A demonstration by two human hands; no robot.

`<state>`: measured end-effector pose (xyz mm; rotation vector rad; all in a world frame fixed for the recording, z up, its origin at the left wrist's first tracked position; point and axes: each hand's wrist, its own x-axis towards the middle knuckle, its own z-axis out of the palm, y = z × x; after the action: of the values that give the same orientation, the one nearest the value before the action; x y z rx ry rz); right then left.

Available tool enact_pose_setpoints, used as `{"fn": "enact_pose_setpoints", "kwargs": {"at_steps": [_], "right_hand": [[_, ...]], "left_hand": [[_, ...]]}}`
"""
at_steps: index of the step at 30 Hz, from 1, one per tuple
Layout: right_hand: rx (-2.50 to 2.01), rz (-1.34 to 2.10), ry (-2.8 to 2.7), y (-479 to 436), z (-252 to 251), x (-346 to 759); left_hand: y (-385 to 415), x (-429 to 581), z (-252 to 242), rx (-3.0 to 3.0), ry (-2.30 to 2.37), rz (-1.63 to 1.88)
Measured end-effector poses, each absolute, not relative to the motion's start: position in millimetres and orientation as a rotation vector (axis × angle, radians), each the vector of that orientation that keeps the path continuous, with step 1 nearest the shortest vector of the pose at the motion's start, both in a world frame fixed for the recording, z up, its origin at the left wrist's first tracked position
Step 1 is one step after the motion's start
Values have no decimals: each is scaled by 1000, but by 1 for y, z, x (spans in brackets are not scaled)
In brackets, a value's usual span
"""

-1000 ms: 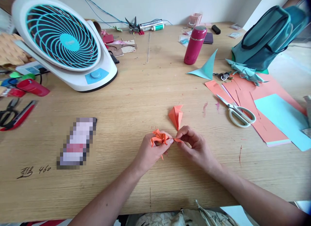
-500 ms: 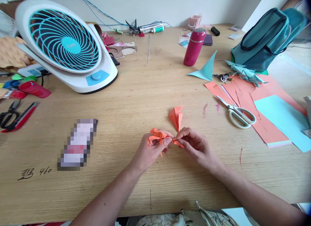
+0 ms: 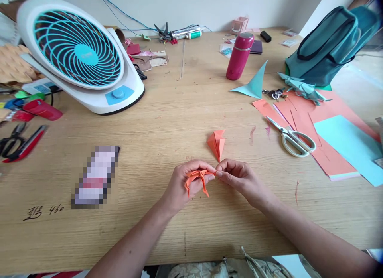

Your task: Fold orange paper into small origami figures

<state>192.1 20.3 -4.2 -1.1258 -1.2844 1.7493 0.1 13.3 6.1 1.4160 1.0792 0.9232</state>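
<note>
Wooden table [image 3: 155,130]: left hand [image 3: 181,186] gripping orange origami [image 3: 199,174], right hand [image 3: 243,182] pinching its tip. Just beyond the hands, one folded piece [image 3: 216,145]; to their right, scissors [image 3: 286,131]; farther off, flask [image 3: 238,58].

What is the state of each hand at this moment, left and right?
Left hand: closed, holding the folded orange paper figure.
Right hand: closed, pinching the same figure at its narrow end.

left hand [image 3: 182,186]: got the orange origami [image 3: 198,174]
right hand [image 3: 239,177]: pinching its tip
orange wedge [image 3: 216,143]: chilling just past both hands
</note>
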Motion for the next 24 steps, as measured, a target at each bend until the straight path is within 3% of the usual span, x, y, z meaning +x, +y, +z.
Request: {"fn": "enact_pose_setpoints", "kwargs": {"at_steps": [10,19,24], "right_hand": [[-1104,1768,-1259,22,-6,192],[-1056,1159,-1717,13,-9,193],[-982,1018,-1815,13,-8,195]], "left_hand": [[15,0,3,1319,1186,914],[13,1,-5,875,976,796],[15,-2,0,801,869,780]]}}
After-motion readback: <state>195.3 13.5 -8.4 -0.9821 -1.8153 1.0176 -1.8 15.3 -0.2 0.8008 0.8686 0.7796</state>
